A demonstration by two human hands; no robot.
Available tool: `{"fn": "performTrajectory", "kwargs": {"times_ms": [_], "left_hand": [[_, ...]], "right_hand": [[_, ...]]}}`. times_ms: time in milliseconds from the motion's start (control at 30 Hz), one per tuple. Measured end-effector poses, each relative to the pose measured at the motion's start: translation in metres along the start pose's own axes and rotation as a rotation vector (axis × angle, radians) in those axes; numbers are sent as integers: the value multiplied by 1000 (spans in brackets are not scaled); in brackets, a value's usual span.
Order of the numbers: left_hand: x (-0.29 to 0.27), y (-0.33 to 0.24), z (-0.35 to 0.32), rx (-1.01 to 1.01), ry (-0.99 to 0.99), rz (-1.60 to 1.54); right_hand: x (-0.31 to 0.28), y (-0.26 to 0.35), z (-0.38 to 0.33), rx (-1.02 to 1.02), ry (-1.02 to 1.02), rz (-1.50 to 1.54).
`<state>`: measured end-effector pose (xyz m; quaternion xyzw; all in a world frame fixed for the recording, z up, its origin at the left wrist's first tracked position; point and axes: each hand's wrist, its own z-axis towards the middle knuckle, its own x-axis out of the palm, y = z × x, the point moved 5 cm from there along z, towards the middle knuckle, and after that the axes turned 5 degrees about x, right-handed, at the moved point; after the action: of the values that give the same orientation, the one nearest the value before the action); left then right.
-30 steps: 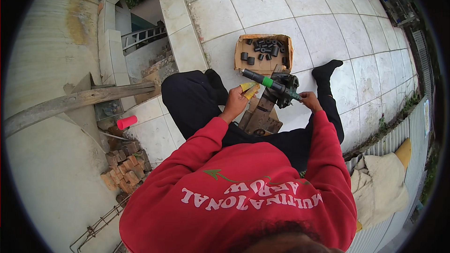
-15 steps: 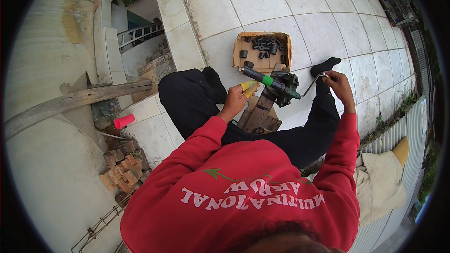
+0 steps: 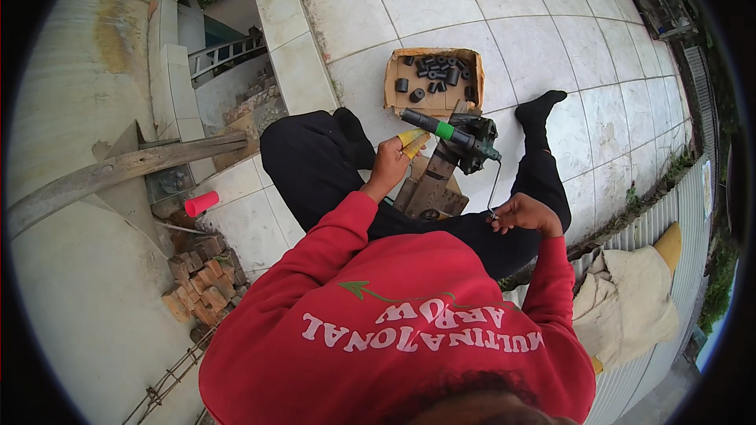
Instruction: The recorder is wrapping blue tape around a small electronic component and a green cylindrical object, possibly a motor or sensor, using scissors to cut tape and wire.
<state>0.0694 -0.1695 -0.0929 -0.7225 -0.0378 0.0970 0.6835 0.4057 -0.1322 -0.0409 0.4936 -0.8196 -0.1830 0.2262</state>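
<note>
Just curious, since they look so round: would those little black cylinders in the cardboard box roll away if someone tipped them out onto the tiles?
Probably. The small black cylindrical pieces look round and short, so those landing on their sides should roll on the smooth floor tiles. They seem solid and sturdy, unlikely to break. The shallow cardboard box holds them for now.

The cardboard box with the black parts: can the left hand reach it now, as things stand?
Probably yes, after letting go. The left hand holds something yellow, so it is occupied. The cardboard box lies just beyond it on the tiled floor, and nothing stands between them.
</note>
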Motion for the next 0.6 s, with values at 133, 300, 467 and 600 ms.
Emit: {"fn": "performTrajectory", "kwargs": {"times_ms": [133,300,467,600], "left_hand": [[0,-7,1,-45,3,-2],[-2,-1,-3,-18,-24,-7],[-5,3,-4,-64,-21,8],[-4,1,-2,-50,-20,-6]], "right_hand": [[-8,-68,74,45,-70,-41],[-61,-105,145,-3,-378,-91],[-130,-79,166,-24,-681,-292],[-184,-37,147,-193,-921,-413]]}}
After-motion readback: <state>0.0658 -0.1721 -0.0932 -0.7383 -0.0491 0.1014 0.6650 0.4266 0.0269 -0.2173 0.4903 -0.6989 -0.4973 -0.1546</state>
